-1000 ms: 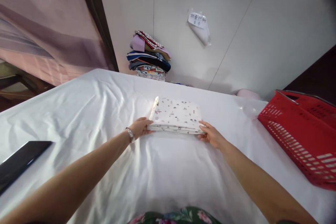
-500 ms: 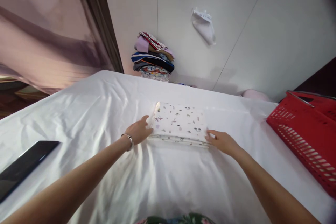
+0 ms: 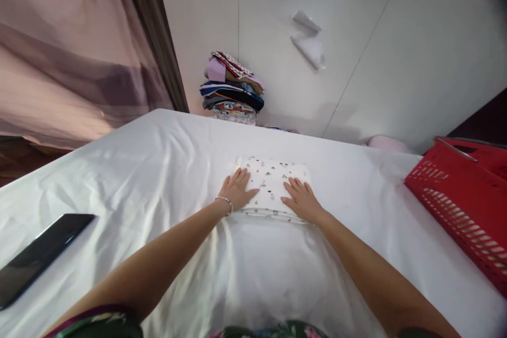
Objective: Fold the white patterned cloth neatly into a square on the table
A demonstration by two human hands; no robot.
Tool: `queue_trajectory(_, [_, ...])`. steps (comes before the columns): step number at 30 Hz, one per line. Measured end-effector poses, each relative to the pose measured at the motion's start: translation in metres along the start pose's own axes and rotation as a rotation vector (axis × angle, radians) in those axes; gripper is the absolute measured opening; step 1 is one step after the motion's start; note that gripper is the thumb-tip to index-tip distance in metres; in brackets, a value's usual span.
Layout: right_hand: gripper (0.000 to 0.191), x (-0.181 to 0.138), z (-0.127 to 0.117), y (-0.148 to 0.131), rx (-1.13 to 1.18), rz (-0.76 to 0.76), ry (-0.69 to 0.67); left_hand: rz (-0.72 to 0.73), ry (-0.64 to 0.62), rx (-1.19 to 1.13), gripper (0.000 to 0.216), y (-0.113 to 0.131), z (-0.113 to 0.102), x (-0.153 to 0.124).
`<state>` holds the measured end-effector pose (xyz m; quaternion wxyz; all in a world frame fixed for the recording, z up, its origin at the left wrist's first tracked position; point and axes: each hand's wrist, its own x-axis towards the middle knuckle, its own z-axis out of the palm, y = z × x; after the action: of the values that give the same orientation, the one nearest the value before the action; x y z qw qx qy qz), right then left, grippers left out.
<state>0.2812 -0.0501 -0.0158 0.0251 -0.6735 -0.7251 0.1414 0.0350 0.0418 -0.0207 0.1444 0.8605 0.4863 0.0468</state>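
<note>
A folded white cloth with small dark prints [image 3: 272,177] lies flat on the white sheet [image 3: 158,179] that covers the table. My left hand [image 3: 237,190] rests palm down on the cloth's left half, fingers stretched out; a thin bracelet circles that wrist. On the right half lies my right hand [image 3: 301,199], also flat with its fingers spread. Neither hand grips anything.
A stack of folded coloured clothes [image 3: 233,87] stands at the table's far edge against the white wall. A red plastic basket [image 3: 463,206] sits at the right. A black flat slab [image 3: 39,256] lies at the left front. A pinkish curtain [image 3: 71,47] hangs at the left.
Both hands left the cloth's side edges and came to lie flat on top of it. The raised flap at the cloth's left edge now lies down.
</note>
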Motion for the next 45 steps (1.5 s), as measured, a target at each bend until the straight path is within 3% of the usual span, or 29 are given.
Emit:
queue_trajectory(6, [0.064,0.013,-0.029,-0.009,0.088,0.022,-0.041,-0.049,-0.157,0.022,0.074,0.017,-0.035,0.024])
queue_trajectory(9, [0.064,0.039,-0.042,-0.010,0.031,0.034,0.115,0.007,-0.002,0.070,0.075,0.029,-0.048,0.044])
queue_trajectory(11, [0.064,0.057,-0.041,-0.004,-0.036,0.076,0.178,0.035,0.090,0.115,0.074,0.028,-0.042,0.053])
queue_trajectory(16, [0.063,0.076,-0.013,0.023,-0.070,0.184,0.111,0.009,0.066,0.082,0.080,0.004,-0.006,0.057])
queue_trajectory(20, [0.062,0.078,-0.009,0.028,-0.047,0.180,0.139,0.027,0.071,0.048,0.079,-0.001,-0.003,0.059])
queue_trajectory(24, [0.058,0.064,-0.024,0.018,-0.003,0.199,0.087,-0.004,0.009,-0.019,0.074,0.004,-0.022,0.057])
queue_trajectory(27, [0.061,0.032,-0.022,0.011,0.020,0.123,0.110,0.044,0.008,-0.046,0.072,0.003,-0.029,0.040])
queue_trajectory(30, [0.061,-0.004,-0.006,0.008,0.013,-0.016,0.118,0.191,0.022,0.023,0.067,-0.003,-0.021,0.013])
queue_trajectory(35, [0.056,-0.020,0.008,0.008,0.031,-0.035,0.158,0.148,0.015,-0.025,0.060,-0.007,-0.007,-0.009])
queue_trajectory(38, [0.051,-0.021,0.003,0.008,0.102,-0.063,0.190,0.160,0.074,-0.021,0.054,-0.003,-0.010,-0.013])
queue_trajectory(40, [0.046,-0.026,0.001,0.005,0.171,-0.128,0.291,0.214,0.182,-0.018,0.049,0.002,-0.011,-0.021])
queue_trajectory(42, [0.041,-0.034,0.003,0.001,0.223,-0.247,0.402,0.341,0.288,-0.017,0.042,0.007,-0.009,-0.032])
queue_trajectory(45, [0.030,-0.041,0.010,-0.006,0.229,-0.403,0.472,0.518,0.346,-0.011,0.031,0.013,-0.003,-0.043])
